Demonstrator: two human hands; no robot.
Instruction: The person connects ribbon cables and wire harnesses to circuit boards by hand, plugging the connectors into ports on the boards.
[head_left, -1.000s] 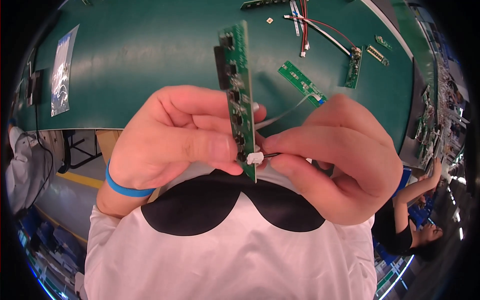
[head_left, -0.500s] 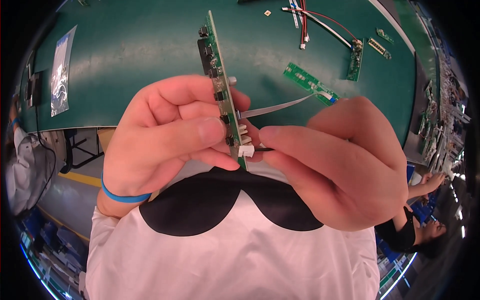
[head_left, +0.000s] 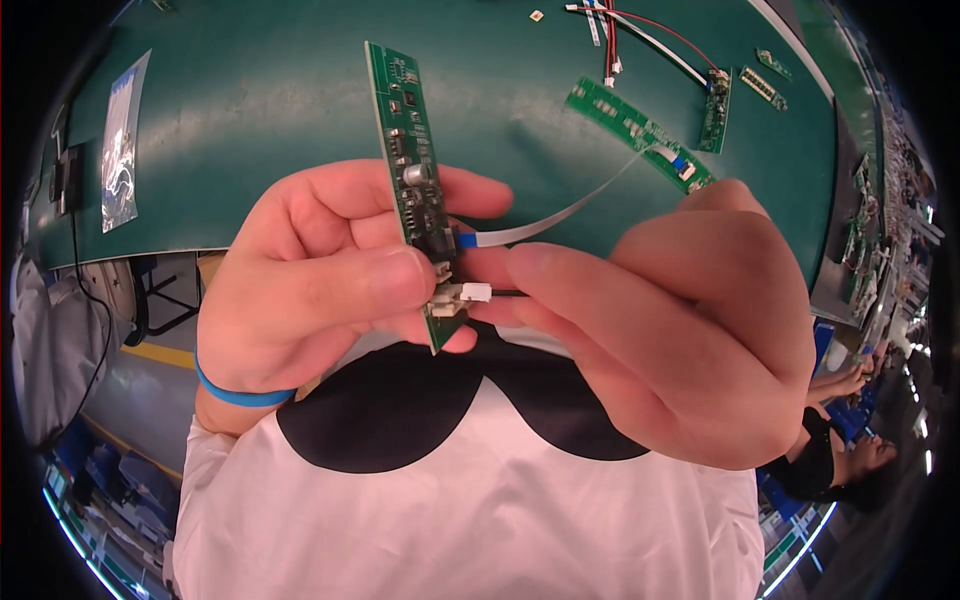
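Held circuit board point(head_left: 405, 130) swung round since the earlier frame; socket side now faces the camera. Left hand point(head_left: 310, 270) grips its lower half, thumb in front, fingers behind. Right hand point(head_left: 690, 330) pinches black wire point(head_left: 512, 293), thumb and forefinger closed; white plug point(head_left: 476, 292) at held board's sockets point(head_left: 443, 303), can't tell if seated. Ribbon cable point(head_left: 565, 217) runs from held board to second board point(head_left: 625, 122), right of it. Plastic bag point(head_left: 122, 140) well left of held board. Print too small to read.
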